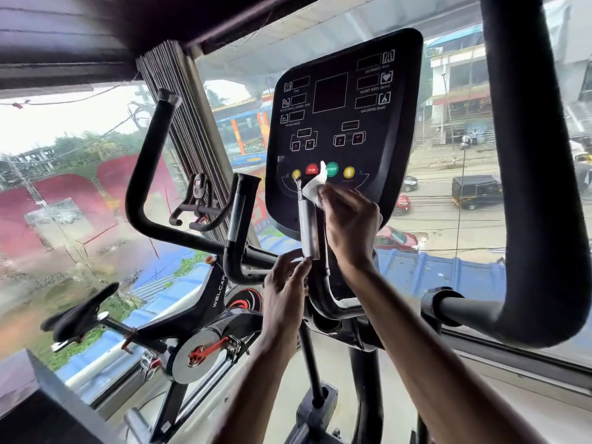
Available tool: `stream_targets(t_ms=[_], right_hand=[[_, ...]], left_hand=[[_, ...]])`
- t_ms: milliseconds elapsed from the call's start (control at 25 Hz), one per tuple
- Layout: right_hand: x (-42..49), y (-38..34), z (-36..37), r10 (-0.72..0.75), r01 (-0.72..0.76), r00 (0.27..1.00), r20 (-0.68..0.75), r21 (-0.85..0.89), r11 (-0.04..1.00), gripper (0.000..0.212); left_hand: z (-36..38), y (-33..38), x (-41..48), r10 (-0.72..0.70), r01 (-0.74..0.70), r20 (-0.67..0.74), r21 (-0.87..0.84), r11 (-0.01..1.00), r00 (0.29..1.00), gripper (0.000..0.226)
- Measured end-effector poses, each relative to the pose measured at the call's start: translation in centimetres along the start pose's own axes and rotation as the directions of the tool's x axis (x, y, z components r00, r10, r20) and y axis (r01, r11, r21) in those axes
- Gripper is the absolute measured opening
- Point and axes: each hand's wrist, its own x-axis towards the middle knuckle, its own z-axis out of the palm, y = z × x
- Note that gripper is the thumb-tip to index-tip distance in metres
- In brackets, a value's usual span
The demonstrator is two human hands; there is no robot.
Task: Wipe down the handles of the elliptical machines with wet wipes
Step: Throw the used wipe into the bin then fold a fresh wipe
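**Kid:** Where is the wipe?

**Helper:** The white wipe sits at the top of the short silver handle, just in front of the bottom edge of the screen board. It is all bunched up. One corner pokes up between the red button and the green button.

**Kid:** Who holds it?

**Helper:** The right hand does. Its fingers are curled round the wipe and press it on the top end of the handle.

**Kid:** And the other hand?

**Helper:** The left hand is lower down. Its fingers pinch the bottom end of the same silver handle (the thumb is hidden, so I cannot tell how it lies).

**Kid:** Does the handle stand straight?

**Helper:** Almost. Its top leans a little to the left.

**Kid:** What else is there?

**Helper:** The right black handle is big and curves down the right side, well apart from both hands. The left black handle bends up on the other side. Behind that one, a black exercise bike stands by the window. Through the glass you can see cars on a street.
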Motion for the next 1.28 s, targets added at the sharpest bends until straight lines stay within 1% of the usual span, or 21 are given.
stream_targets(t_ms=[80, 160, 240, 320, 400, 480, 600, 720, 880, 960, 1120, 1160, 1200, 1240, 1280], right_hand=[[0.3, -0.1, 0.2, 0.036, -0.036, 0.999, 0.004, 0.006, 0.999, 0.019], [0.6, -0.3, 0.2, 0.002, -0.002, 0.999, 0.043, 0.021, 1.000, 0.021], [0.2, -0.2, -0.1, -0.029, 0.030, 0.997, 0.069, -0.003, 1.000, 0.019], [-0.1, -0.5, -0.5, 0.018, -0.016, 0.996, 0.093, -0.021, 1.000, 0.022], [-0.7, -0.9, -1.0, 0.044, -0.037, 0.990, 0.136, -0.052, 0.998, 0.028], [-2.1, -0.8, -1.9, 0.031, -0.015, 0.983, 0.179, -0.087, 0.996, 0.033], [-5.5, 0.2, -4.0, 0.049, -0.019, 0.978, 0.204, -0.150, 0.989, 0.031], [-9.3, 1.3, -6.1, 0.057, -0.018, 0.971, 0.233, -0.166, 0.986, 0.029], [-12.2, 1.4, -7.6, -0.025, 0.076, 0.978, 0.209, -0.240, 0.968, 0.024], [-13.2, 1.3, -8.2, -0.077, 0.137, 0.974, 0.212, -0.288, 0.948, 0.020], [-14.9, 1.3, -10.5, -0.190, 0.325, 0.926, 0.327, -0.432, 0.842, 0.017], [-15.4, 1.3, -11.2, -0.176, 0.320, 0.925, 0.338, -0.437, 0.841, 0.016], [-16.1, 1.4, -11.8, -0.127, 0.264, 0.938, 0.321, -0.433, 0.862, 0.016], [-17.0, 1.3, -12.2, -0.031, 0.148, 0.961, 0.275, -0.417, 0.897, 0.016], [-17.8, 1.3, -12.4, 0.094, -0.006, 0.972, 0.215, -0.376, 0.927, 0.013]], left_hand=[[-0.3, -0.5, 0.2, 0.000, 0.000, 0.015, 0.004, 1.000, 1.000, 0.016], [-0.2, -0.9, 0.4, -0.010, 0.010, 0.023, -0.028, 1.000, 1.000, 0.019], [-0.3, -0.8, 0.4, -0.021, 0.022, 0.038, -0.049, 0.999, 0.999, 0.018], [-0.4, -0.9, 0.4, -0.020, 0.022, 0.043, -0.060, 0.998, 0.999, 0.014], [-0.6, -1.1, 0.4, -0.026, 0.032, 0.063, -0.092, 0.995, 0.998, 0.016], [-0.9, -1.4, 0.5, -0.034, 0.040, 0.074, -0.082, 0.996, 0.997, 0.016], [-1.4, -2.2, 0.4, -0.033, 0.038, 0.085, -0.055, 0.998, 0.996, 0.018], [-1.7, -2.7, -0.3, -0.017, 0.026, 0.110, -0.082, 0.996, 0.994, 0.016], [-1.8, -3.2, -0.8, 0.007, 0.008, 0.121, -0.122, 0.992, 0.993, 0.015], [-2.0, -3.6, -1.1, 0.007, 0.010, 0.127, -0.129, 0.992, 0.992, 0.011], [-2.4, -5.5, -2.2, -0.080, 0.108, 0.160, -0.173, 0.979, 0.984, 0.016], [-2.5, -6.2, -2.5, -0.113, 0.143, 0.167, -0.178, 0.974, 0.979, 0.019], [-2.8, -7.0, -2.8, -0.138, 0.168, 0.171, -0.176, 0.970, 0.975, 0.019], [-3.0, -7.6, -3.4, -0.160, 0.189, 0.175, -0.167, 0.968, 0.972, 0.018], [-3.3, -8.3, -4.0, -0.183, 0.212, 0.184, -0.155, 0.965, 0.966, 0.019]])
